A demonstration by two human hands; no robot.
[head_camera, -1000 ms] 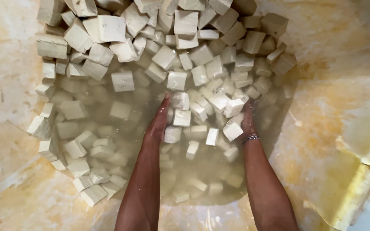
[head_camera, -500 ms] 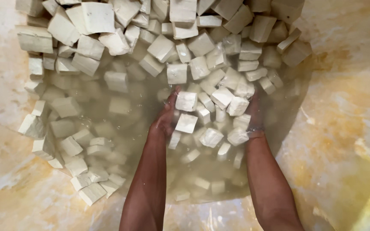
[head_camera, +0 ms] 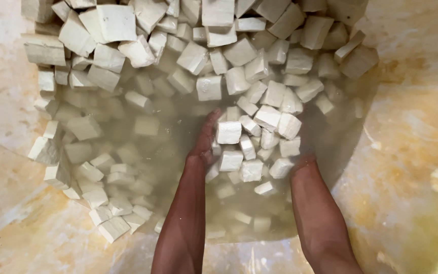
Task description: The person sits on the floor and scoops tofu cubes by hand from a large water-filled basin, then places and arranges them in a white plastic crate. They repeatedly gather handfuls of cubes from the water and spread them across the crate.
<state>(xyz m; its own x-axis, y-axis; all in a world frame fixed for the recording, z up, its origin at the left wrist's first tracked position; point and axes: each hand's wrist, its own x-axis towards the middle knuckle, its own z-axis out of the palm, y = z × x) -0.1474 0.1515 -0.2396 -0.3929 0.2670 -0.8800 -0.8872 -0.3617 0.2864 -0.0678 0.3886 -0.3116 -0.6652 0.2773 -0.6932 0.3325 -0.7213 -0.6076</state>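
In the cloudy water [head_camera: 168, 152] I am cupping pale cubes [head_camera: 252, 147] between my left hand [head_camera: 206, 142], fingers together, and right hand [head_camera: 300, 152]; its fingers submerged, I cannot tell.

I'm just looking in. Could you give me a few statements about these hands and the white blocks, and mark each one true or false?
1. Both hands are dipped in cloudy water. True.
2. The left hand holds a knife. False: it holds no tool and lies against the white blocks.
3. The blocks are round balls. False: they are squarish chunks.
4. The right hand is mostly hidden under blocks and water. True.
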